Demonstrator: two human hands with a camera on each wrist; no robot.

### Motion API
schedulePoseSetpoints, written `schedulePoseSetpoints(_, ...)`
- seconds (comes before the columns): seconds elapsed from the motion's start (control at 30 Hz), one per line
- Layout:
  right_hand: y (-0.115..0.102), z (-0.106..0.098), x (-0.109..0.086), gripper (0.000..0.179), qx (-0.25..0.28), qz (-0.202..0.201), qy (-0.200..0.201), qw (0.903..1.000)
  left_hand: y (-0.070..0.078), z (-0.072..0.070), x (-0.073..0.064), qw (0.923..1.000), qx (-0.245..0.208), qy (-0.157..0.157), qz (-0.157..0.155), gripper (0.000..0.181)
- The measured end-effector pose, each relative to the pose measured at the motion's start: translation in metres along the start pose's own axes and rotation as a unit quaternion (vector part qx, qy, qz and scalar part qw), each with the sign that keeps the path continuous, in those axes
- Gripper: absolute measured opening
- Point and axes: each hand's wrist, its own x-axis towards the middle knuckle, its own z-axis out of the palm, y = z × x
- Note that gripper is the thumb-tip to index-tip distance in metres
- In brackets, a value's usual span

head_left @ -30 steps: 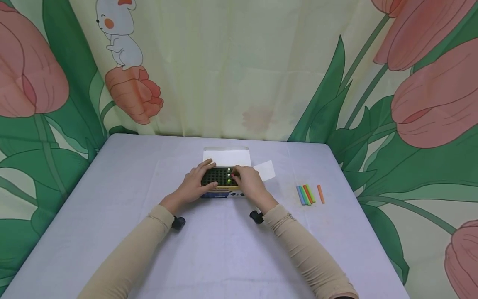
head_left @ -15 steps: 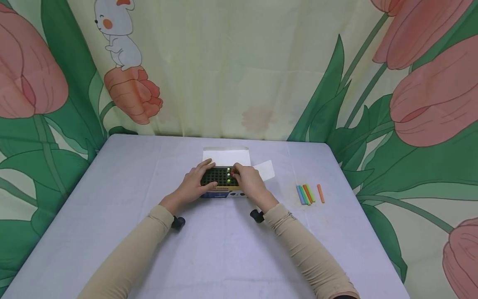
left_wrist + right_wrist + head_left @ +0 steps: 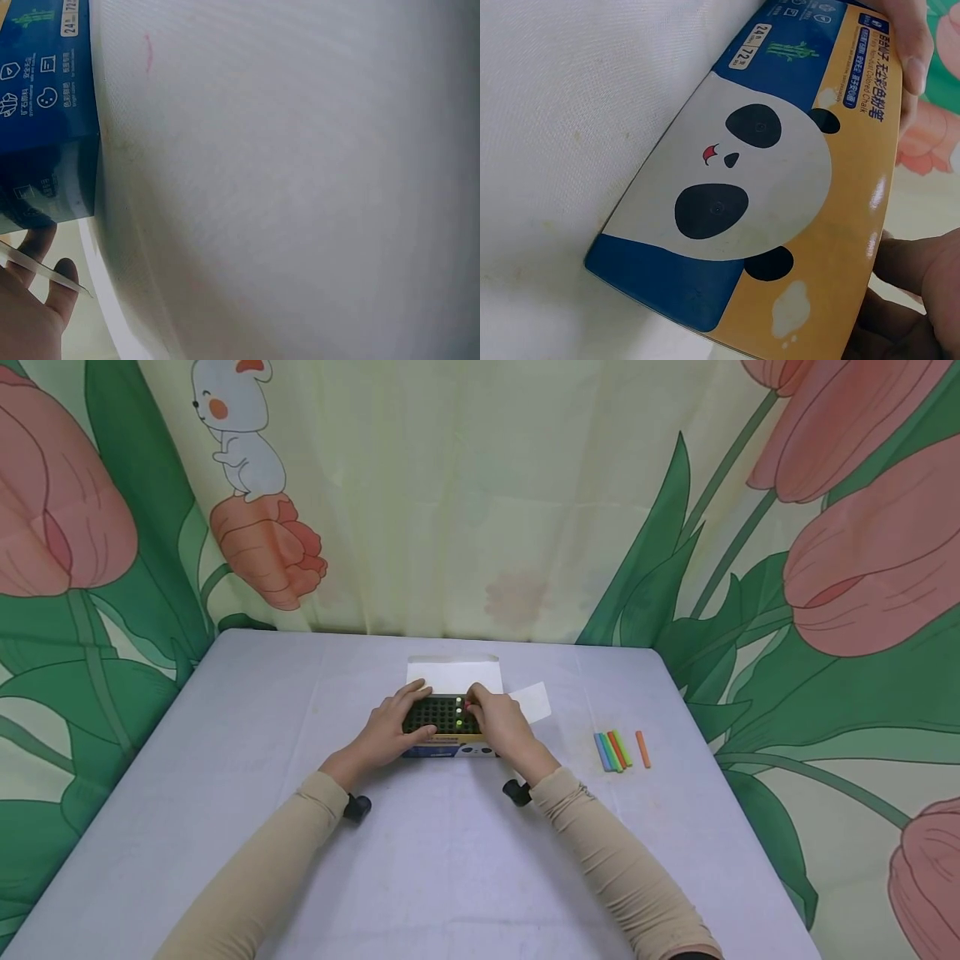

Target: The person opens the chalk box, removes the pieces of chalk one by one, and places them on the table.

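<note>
A box of coloured chalk [image 3: 442, 750], blue and yellow with a panda face, lies on the table in the head view. Inside its open top is a black holder [image 3: 431, 713] full of round holes, with white and green chalk ends [image 3: 459, 711] in one column. My left hand [image 3: 384, 728] grips the box's left end, thumb at the front edge and fingers at the back. Over the right part of the holder, my right hand [image 3: 504, 722] pinches a pinkish-red chalk [image 3: 467, 702], mostly hidden by the fingers. The right wrist view shows the panda side of the box [image 3: 780, 172].
Several chalk sticks [image 3: 612, 751] in blue, green and red lie side by side right of the box, with one orange stick [image 3: 642, 749] apart from them. White box flaps [image 3: 531, 702] stick out at the back and right. A white cloth [image 3: 435, 860] covers the table.
My right fingertips have shifted slightly toward the back of the holder with the pinkish-red chalk. The left hand and the loose sticks stay in place.
</note>
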Motion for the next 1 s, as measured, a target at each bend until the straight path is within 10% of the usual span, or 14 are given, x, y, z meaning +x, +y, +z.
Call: schedulePoseSetpoints(1.0,0.0042,-0.0027,0.0025,0.018,0.038,0.015,-0.002,0.9992,0.0036,-0.0063,-0.0002,0.9976,0.066,-0.021,-0.008,0.094)
